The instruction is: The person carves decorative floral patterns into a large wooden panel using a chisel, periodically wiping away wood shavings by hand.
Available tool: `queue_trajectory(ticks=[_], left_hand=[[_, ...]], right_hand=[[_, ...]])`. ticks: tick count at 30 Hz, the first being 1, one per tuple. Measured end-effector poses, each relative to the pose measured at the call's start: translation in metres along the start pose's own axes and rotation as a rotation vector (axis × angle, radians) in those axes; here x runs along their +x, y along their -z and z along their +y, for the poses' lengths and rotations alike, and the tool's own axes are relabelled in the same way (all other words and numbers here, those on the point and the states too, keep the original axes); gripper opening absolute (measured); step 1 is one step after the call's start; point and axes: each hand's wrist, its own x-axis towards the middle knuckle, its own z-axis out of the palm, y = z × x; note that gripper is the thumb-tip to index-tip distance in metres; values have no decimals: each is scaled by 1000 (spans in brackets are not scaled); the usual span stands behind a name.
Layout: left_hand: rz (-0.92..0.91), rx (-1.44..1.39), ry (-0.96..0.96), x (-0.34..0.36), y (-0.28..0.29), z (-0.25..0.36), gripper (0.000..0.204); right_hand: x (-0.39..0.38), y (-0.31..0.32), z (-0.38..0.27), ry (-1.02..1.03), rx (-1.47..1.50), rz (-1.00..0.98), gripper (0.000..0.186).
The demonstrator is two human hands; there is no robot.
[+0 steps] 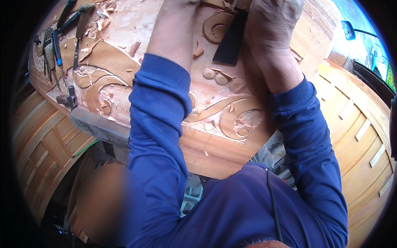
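Note:
My right hand (273, 18) is closed at the top of the view, beside the brown end of a flat black tool (231, 39) that flares toward me. The fingers seem wrapped round that end, but are partly hidden. My left hand (182, 1) is almost wholly cut off by the upper edge, so its fingers do not show. Both forearms reach over a thick carved wooden panel (211, 146) with raised scrolls and leaf shapes. A row of round carved bosses (222, 78) lies below the black tool. Wood chips (198, 51) are scattered over the carving.
Several carving chisels (78, 41) lie on the panel's left part, near a small hammer-like tool (71, 98). A thick grey beam (101, 127) runs along the panel's near left edge. Wooden panelled pieces stand at left (53, 144) and right (351, 120). A vehicle mirror (348, 30) shows far right.

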Motion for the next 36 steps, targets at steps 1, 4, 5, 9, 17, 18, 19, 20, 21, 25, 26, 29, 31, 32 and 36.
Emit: queue_trajectory(ticks=[1,4,5,9,17,18,19,20,21,25,26,29,31,32,36], left_hand=[[15,21,-1,-5,4,10,26],[-12,-3,22,-10,-2,11,25],[-23,-12,25,-11,-4,12,25],[-71,-52,61,-21,-10,19,25],[-137,-134,114,-22,-9,29,23],[-138,-138,116,-22,-6,31,23],[-141,-141,121,-21,-5,31,23],[-136,-150,124,-21,-4,31,23],[-136,-157,125,-19,-3,31,23],[-146,-174,127,-13,5,30,23],[-140,-179,125,-7,13,30,23],[-45,-118,69,-6,7,38,17],[43,-380,278,-4,13,46,15],[-38,-243,66,2,19,34,15],[-237,-121,-120,6,59,47,26]], right_hand=[[-4,-8,2,22,2,-9,32],[-5,-7,6,99,-23,-8,31],[-5,-7,7,122,-25,-10,31],[-3,-6,6,226,-36,-28,30],[-3,-13,8,261,55,-76,29],[-6,-18,9,254,68,-106,29],[-8,-23,13,235,113,-71,28],[-10,-28,11,237,101,-62,28],[-12,-35,5,232,87,21,28],[-14,-25,16,251,95,-3,28],[-15,-27,16,249,91,1,28],[-20,-37,10,194,71,-48,32],[-24,-45,1,42,-26,42,35],[-23,-45,3,43,-29,47,35],[-24,-50,8,7,-28,-115,38]])
